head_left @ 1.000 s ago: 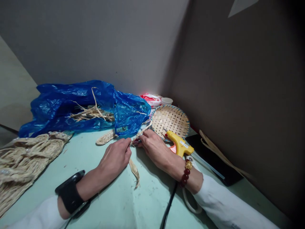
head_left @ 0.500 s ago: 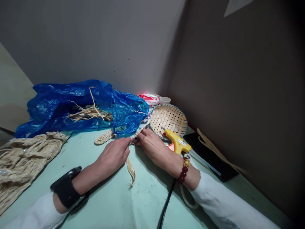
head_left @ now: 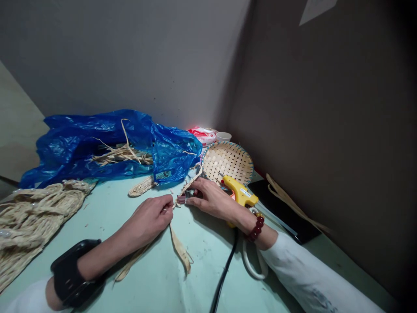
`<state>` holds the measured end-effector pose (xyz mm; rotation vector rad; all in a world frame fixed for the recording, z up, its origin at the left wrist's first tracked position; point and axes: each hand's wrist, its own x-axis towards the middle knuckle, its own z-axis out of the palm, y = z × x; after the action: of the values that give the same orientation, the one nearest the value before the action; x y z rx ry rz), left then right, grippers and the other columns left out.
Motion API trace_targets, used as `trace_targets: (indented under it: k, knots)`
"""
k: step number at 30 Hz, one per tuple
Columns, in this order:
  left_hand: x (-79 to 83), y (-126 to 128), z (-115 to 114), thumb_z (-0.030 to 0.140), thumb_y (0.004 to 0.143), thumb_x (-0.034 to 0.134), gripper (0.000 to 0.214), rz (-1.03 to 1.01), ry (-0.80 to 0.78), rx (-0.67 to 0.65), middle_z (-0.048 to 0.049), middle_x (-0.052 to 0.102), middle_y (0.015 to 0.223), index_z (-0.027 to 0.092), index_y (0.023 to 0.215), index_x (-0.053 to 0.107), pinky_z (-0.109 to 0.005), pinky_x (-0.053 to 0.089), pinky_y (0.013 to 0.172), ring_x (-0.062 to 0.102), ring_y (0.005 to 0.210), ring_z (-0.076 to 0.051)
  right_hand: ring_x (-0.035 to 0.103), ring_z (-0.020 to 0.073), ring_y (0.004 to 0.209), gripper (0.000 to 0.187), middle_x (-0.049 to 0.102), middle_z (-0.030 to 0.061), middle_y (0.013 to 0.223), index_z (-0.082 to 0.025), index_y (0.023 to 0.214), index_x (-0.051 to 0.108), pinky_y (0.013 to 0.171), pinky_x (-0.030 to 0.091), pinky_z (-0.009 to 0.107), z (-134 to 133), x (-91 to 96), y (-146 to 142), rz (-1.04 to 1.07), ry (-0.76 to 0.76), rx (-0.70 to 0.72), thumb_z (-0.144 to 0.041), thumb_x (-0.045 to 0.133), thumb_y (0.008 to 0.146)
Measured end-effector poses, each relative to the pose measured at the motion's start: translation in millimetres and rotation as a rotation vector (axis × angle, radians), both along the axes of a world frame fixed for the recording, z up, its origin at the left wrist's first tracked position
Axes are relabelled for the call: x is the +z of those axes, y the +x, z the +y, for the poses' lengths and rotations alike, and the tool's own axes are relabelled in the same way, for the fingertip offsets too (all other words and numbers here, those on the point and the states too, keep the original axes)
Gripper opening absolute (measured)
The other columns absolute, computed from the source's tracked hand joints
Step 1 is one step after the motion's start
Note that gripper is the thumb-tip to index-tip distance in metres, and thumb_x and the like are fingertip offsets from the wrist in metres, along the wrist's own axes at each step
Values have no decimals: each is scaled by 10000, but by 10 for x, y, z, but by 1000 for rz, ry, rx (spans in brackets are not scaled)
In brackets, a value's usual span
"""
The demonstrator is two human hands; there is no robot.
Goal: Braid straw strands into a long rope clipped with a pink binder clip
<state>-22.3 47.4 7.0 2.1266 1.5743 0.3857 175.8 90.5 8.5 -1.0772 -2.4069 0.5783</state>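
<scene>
My left hand is closed, pinching the end of a pale dried-husk braid just above the table. Loose husk strips hang from under that hand towards me. My right hand curls its thumb and fingers around a small dark-red clip-like thing with a shiny band, at the braid's near end. What exactly this thing is stays too small to tell. The braid runs up past my right fingertips and bends over near the basket.
Behind my hands lies a blue plastic bag with dried husks. A woven basket and yellow glue gun are close to my right hand. A black cord crosses the table. Braided work lies at left.
My left hand has drawn back left and towards me, pulling the husk ends along. My right fingers have loosened and spread somewhat, showing more of the dark-red thing.
</scene>
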Motion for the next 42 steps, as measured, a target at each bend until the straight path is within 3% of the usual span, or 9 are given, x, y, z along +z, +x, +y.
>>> trace_targets:
  k: [14,20,23,25,29,31,33,38,42]
  knots:
    - [-10,97,-252,371,811,445,226,-318,-142,97,55,397,610,224,640,429,-276,275,579,394,625,-170,541,155,805,149,605,43,878,-169,946,682,698,386,235,-127,-12,52,14,-50,12,-296,624,896]
    - [-32,169,-336,368,789,484,205,-510,-256,177,56,402,610,205,665,491,-245,284,539,371,598,-145,567,190,832,157,638,70,909,-135,994,627,712,393,271,-203,51,90,-3,-30,-134,-192,629,847]
    - [-31,219,-392,378,802,476,209,-607,-326,238,69,390,575,199,699,507,-222,224,461,318,517,-115,565,218,895,114,637,113,942,-125,950,630,765,375,307,-368,122,92,2,25,-249,-157,539,888]
    - [-26,247,-425,389,800,488,212,-661,-366,268,92,339,528,200,704,502,-218,166,425,242,463,-95,571,196,810,157,643,100,871,-140,870,625,723,369,297,-520,163,63,9,24,-283,-166,478,919]
    - [-21,286,-460,412,793,517,239,-746,-396,288,114,298,469,200,686,497,-221,120,408,178,424,-77,551,147,635,185,632,33,703,-172,836,569,594,347,252,-789,164,-40,136,-186,-172,-273,461,947]
    - [-21,298,-464,396,789,527,230,-770,-390,287,106,342,464,193,682,508,-216,121,406,190,418,-71,561,135,610,139,633,15,663,-171,892,557,584,357,234,-847,131,-77,215,-340,-100,-241,447,941]
    - [-20,308,-464,370,776,546,204,-781,-387,292,108,345,459,185,691,529,-208,120,403,194,411,-66,554,130,604,138,627,13,649,-167,861,563,585,357,230,-865,96,-88,206,-386,-96,-206,444,920]
    - [-1,338,-474,324,722,600,184,-784,-402,297,82,440,446,166,636,563,-199,109,392,214,383,-51,511,135,655,194,615,36,705,-163,737,558,569,301,247,-937,57,-38,90,-187,-237,-201,452,895]
    - [-6,358,-495,313,710,616,189,-801,-399,307,80,430,345,165,596,586,-199,160,403,287,344,-64,459,115,565,244,576,17,631,-169,708,531,521,265,248,-1074,108,-22,87,-149,-262,-221,422,920]
